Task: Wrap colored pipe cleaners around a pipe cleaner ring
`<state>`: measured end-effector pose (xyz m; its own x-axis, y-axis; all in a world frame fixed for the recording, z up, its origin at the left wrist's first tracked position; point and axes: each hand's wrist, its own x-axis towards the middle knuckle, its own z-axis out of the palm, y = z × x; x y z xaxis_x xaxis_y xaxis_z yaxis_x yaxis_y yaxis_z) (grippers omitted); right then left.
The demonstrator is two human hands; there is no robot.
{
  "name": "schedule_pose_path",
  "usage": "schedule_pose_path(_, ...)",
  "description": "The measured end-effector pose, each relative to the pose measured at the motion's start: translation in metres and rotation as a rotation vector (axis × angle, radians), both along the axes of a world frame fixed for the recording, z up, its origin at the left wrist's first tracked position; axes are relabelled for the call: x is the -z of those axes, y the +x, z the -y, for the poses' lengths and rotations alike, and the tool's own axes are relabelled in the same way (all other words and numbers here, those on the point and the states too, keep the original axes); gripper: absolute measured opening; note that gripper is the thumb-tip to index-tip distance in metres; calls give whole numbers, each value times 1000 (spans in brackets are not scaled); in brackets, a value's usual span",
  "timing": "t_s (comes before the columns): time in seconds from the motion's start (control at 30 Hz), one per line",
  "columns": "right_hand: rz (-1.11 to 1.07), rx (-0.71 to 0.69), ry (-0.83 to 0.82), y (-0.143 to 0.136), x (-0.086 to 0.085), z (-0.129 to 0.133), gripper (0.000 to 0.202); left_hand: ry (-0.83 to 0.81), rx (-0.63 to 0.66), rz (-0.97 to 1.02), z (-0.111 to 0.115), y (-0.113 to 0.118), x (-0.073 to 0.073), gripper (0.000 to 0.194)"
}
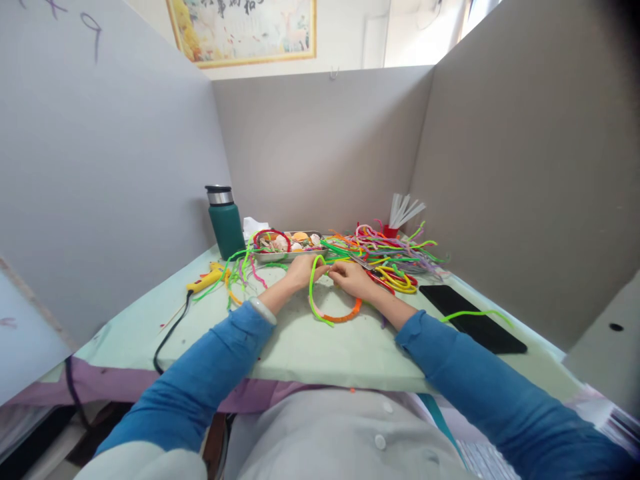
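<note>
Over the middle of the table, my left hand (305,271) and my right hand (351,277) are close together with fingertips pinched. Between them is a fuzzy pipe-cleaner ring (345,317), orange along its lower right with a pale pink bit at lower left. A bright green pipe cleaner (312,293) runs up the ring's left side and bends over beside my left fingers. Both hands grip the ring's top, where the fingers hide the exact hold. Just behind my right hand lie what look like scissors (361,263), partly covered.
Loose coloured pipe cleaners (385,250) pile up at back right, near a red cup (391,231) of white sticks. Behind my left hand stands a metal tray (280,256) of small pieces. A yellow glue gun (205,279), green bottle (226,227) and black flat slab (470,317) flank the workspace; grey partitions (320,147) enclose it.
</note>
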<state>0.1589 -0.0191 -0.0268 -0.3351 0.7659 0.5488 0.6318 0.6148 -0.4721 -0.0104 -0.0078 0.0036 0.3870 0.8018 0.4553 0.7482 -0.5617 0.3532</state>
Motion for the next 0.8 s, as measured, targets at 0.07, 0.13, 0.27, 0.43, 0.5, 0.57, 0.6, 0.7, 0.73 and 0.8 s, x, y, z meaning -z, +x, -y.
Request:
schedule_pose_path(0.07, -13, -2, -20, 0, -1, 0, 20, 2, 38, 33, -1, 0, 0, 31)
schedule_pose_path(0.13, -30, -6, -44, 0, -2, 0, 21, -10, 87, 67, -2, 0, 2, 30)
schedule_pose_path(0.27, -67, -7, -70, 0, -5, 3, 23, -30, 162, 117, -6, 0, 5, 24)
schedule_pose_path(0.43, -100, -8, -100, 0, -6, 4, 22, -28, 163, 139, -6, 1, 3, 21)
schedule_pose_path(0.5, -107, -14, -96, 0, -6, 3, 22, -15, 154, 135, -5, 1, 1, 21)
schedule_pose_path(0.57, -110, -21, -84, 0, -5, 3, 23, -6, 148, 128, -5, 1, 1, 22)
schedule_pose_path(0.6, -109, -23, -80, 0, -5, 2, 23, -9, 144, 124, -5, 1, 1, 22)
schedule_pose_path(0.7, -106, -21, -79, 0, -4, 2, 24, -46, 134, 110, -6, 1, 3, 25)
schedule_pose_path(0.73, -105, -19, -79, 0, -4, 2, 24, -64, 126, 108, -7, 1, 3, 26)
schedule_pose_path(0.8, -103, -14, -78, 0, -3, 1, 24, -96, 114, 109, -7, 0, 4, 29)
